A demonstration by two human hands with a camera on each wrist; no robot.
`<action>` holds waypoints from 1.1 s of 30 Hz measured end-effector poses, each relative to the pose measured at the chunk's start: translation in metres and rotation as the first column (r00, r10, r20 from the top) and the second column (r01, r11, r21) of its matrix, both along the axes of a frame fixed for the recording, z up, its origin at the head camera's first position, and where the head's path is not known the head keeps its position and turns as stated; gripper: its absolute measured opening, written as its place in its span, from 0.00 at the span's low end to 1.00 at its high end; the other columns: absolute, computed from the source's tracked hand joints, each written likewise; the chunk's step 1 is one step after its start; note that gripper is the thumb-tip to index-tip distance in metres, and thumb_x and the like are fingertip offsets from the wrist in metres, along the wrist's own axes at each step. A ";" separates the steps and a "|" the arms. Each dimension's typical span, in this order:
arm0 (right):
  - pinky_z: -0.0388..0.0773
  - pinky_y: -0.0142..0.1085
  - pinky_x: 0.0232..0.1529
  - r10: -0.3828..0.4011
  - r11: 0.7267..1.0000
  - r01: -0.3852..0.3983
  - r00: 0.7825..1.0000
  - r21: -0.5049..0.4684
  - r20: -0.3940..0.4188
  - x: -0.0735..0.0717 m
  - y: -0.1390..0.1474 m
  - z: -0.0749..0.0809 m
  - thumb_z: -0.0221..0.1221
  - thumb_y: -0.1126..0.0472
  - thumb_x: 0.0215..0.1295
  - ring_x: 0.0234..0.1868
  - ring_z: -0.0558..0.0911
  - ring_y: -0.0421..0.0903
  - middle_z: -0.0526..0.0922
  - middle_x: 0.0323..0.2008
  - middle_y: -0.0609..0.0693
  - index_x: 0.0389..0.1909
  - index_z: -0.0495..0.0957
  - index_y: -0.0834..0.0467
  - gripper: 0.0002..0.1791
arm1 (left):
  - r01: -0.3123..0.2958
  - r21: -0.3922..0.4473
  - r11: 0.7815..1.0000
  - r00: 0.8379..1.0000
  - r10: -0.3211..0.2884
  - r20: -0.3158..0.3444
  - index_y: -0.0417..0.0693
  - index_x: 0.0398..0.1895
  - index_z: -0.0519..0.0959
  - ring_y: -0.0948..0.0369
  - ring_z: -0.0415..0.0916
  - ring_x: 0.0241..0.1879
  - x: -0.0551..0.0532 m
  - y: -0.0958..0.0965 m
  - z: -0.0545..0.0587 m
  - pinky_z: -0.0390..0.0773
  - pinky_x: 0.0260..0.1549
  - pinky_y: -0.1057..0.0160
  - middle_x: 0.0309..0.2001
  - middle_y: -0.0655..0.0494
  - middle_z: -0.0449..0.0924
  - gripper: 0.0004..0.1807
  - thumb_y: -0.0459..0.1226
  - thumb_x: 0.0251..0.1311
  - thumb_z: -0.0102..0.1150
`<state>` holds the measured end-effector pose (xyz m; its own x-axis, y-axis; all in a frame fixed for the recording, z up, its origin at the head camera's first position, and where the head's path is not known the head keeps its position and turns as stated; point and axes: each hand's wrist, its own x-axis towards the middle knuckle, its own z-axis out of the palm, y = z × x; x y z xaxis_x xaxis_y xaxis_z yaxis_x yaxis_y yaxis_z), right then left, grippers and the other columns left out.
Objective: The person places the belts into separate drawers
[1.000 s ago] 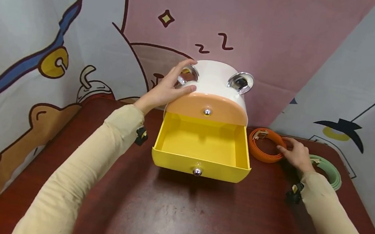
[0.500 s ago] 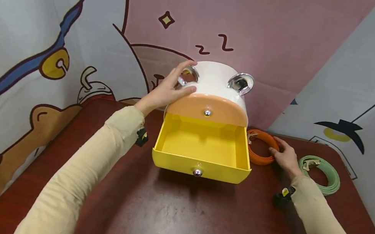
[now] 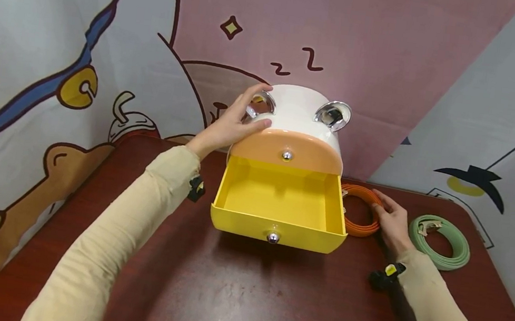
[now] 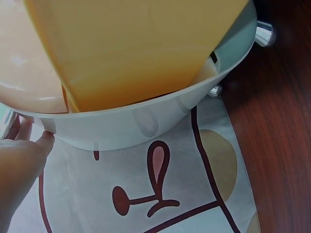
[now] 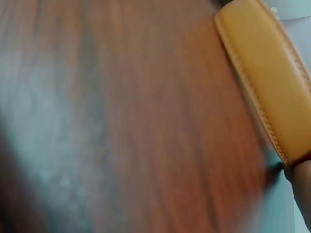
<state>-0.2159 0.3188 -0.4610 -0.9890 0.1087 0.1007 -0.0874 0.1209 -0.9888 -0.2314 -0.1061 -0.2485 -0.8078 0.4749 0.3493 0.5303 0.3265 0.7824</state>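
Observation:
A white drawer box (image 3: 296, 106) with two silver eye-like rings on top stands against the backdrop. Its lower yellow drawer (image 3: 241, 221) is pulled out and has nothing in it; the orange upper drawer (image 3: 259, 147) is closed. My left hand (image 3: 228, 125) holds the box at its left ring, thumb on the top. In the left wrist view, fingertips touch the box's side. Right of the drawer lies a coiled orange belt (image 3: 360, 229), its buckle partly hidden by the drawer. My right hand (image 3: 393, 221) pinches the coil's right side. The right wrist view shows the stitched belt (image 5: 267, 73) close up.
A coiled green belt (image 3: 456, 249) with a metal buckle lies right of my right hand on the dark red table (image 3: 232, 300). A printed cartoon cloth (image 3: 370, 46) hangs behind and along both sides.
My right hand and the orange belt have moved left and toward me, up beside the yellow drawer. The green belt has come into fuller view. My left hand keeps its place.

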 end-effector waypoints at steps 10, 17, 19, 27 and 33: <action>0.75 0.22 0.34 0.031 0.999 -0.031 0.999 -0.011 -0.041 0.004 -0.003 0.006 0.54 0.70 0.69 0.43 0.77 0.34 0.80 0.46 0.41 0.66 0.64 0.70 0.25 | 0.003 0.000 1.000 1.000 -0.003 0.003 0.50 0.73 0.52 0.54 0.53 0.65 -0.003 0.001 -0.002 0.58 0.63 0.52 0.71 0.47 0.50 0.35 0.36 0.67 0.56; 0.76 0.23 0.37 0.059 0.998 -0.061 0.996 -0.026 -0.072 0.007 -0.008 0.019 0.56 0.72 0.67 0.45 0.79 0.33 0.82 0.44 0.40 0.64 0.65 0.73 0.25 | 0.002 0.010 1.000 1.000 -0.002 0.006 0.49 0.73 0.52 0.53 0.55 0.62 -0.002 0.001 0.000 0.58 0.63 0.48 0.71 0.46 0.50 0.35 0.35 0.67 0.56; 0.76 0.24 0.37 0.055 0.997 -0.058 0.996 -0.044 -0.075 0.009 -0.009 0.023 0.57 0.72 0.66 0.44 0.80 0.33 0.83 0.43 0.40 0.63 0.67 0.73 0.25 | 0.000 0.008 1.000 1.000 0.000 0.004 0.49 0.73 0.52 0.53 0.56 0.62 -0.001 0.001 0.001 0.58 0.63 0.48 0.71 0.46 0.50 0.35 0.35 0.67 0.56; 0.77 0.25 0.35 0.033 0.981 -0.054 0.993 -0.187 -0.113 0.020 -0.014 0.047 0.57 0.76 0.64 0.42 0.82 0.36 0.85 0.42 0.43 0.61 0.70 0.73 0.23 | 0.000 0.007 1.000 1.000 0.000 0.012 0.49 0.73 0.52 0.49 0.55 0.63 -0.001 0.000 -0.001 0.59 0.62 0.49 0.70 0.45 0.50 0.35 0.35 0.68 0.56; 0.77 0.25 0.38 -0.004 0.978 -0.029 0.988 -0.208 -0.156 0.028 -0.018 0.068 0.57 0.78 0.62 0.45 0.81 0.37 0.85 0.42 0.44 0.57 0.75 0.70 0.20 | -0.001 0.007 1.000 1.000 0.001 0.016 0.50 0.73 0.52 0.48 0.57 0.62 -0.001 0.000 -0.002 0.60 0.62 0.50 0.70 0.45 0.51 0.35 0.36 0.68 0.56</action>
<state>-0.1877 0.3013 -0.3927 -0.9644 0.1312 0.2294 -0.2419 -0.0890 -0.9662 -0.2324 -0.1060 -0.2503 -0.8137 0.4718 0.3395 0.5172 0.3213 0.7933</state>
